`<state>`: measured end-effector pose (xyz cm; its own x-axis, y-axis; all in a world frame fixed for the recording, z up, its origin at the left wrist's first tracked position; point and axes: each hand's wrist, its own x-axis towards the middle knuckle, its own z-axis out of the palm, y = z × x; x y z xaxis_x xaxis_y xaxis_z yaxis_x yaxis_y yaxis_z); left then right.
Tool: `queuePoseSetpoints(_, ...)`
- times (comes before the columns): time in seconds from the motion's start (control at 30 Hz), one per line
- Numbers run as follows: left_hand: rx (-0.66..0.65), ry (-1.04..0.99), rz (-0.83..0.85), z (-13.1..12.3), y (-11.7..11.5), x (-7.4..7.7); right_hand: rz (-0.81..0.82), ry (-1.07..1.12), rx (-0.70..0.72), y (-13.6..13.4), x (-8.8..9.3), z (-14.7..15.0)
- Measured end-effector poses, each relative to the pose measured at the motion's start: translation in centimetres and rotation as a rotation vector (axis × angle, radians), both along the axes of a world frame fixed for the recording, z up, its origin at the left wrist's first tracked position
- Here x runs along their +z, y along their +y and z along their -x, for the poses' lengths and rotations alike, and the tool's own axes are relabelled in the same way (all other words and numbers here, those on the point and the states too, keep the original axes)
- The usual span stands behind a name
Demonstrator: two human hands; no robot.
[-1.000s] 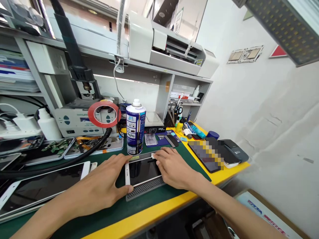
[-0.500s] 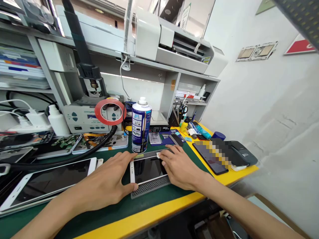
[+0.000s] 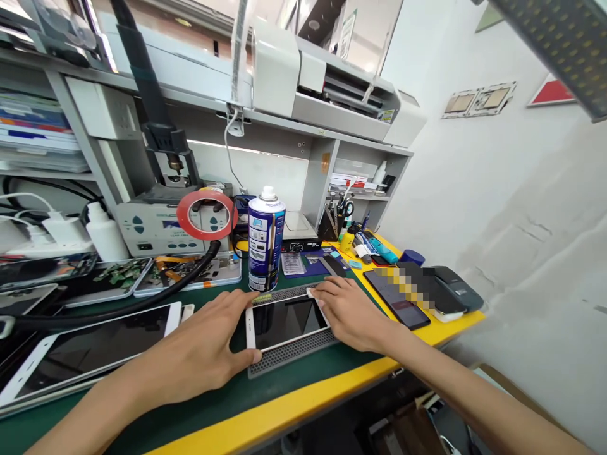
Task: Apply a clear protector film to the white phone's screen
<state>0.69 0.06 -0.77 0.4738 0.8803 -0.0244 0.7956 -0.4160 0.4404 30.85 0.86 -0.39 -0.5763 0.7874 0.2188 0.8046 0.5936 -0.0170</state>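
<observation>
A white-framed phone (image 3: 284, 322) with a dark screen lies face up on a grey perforated pad (image 3: 294, 351) on the green mat. My left hand (image 3: 203, 351) braces the phone's left end, thumb at its near corner and fingers at its far corner. My right hand (image 3: 348, 309) rests on the phone's right end, fingers pressed flat on a small white wipe (image 3: 311, 292) at the far right corner. A blue and white spray can (image 3: 266, 237) stands just behind the phone.
Other phones and opened phone bodies (image 3: 90, 344) lie on the left of the mat. A red tape ring (image 3: 207, 215) hangs on a grey station (image 3: 156, 221). Dark phones (image 3: 396, 297) lie at the right. The bench has a yellow front edge (image 3: 294, 407).
My right hand with the white wipe has slid from over the screen to the phone's far right corner, baring more glass. My left hand has kept its hold.
</observation>
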Motion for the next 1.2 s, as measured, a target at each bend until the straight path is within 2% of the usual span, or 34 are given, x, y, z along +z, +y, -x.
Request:
queuePoseSetpoints(0.07,0.018,0.013,0.009,0.0,-0.1,0.0,0.002,-0.011,-0.006,0.0,0.0,-0.7)
queuePoseSetpoints(0.13,0.026,0.02,0.012,-0.1,-0.2,0.3,-0.017,-0.02,-0.005,-0.1,0.0,-0.2)
queuePoseSetpoints(0.3,0.015,0.022,0.013,-0.6,-0.5,1.2,-0.048,-0.021,0.077,-0.7,0.1,4.8)
queuePoseSetpoints(0.43,0.014,0.01,-0.004,-0.4,-0.6,1.1,-0.067,-0.023,0.196,-1.1,0.2,9.3)
queuePoseSetpoints(0.53,0.007,-0.027,-0.021,-0.3,-0.6,0.9,-0.083,-0.052,0.243,-1.1,0.1,10.8)
queuePoseSetpoints(0.63,0.037,-0.026,0.006,-0.4,-0.6,1.0,-0.098,-0.075,0.225,-1.0,-0.1,9.6)
queuePoseSetpoints(0.8,0.044,-0.003,0.022,-0.4,-0.6,1.1,-0.085,-0.102,0.059,-0.4,0.1,3.8)
queuePoseSetpoints(0.9,0.04,0.005,0.031,-0.4,-0.5,0.9,-0.081,-0.138,0.039,-0.1,0.6,1.4)
queuePoseSetpoints(1.0,0.033,0.003,0.033,-0.3,-0.6,0.9,-0.089,-0.179,0.072,0.1,1.0,1.3)
queuePoseSetpoints(1.2,0.029,0.022,0.014,-0.2,-0.6,0.9,-0.149,-0.252,0.207,0.1,1.3,5.3)
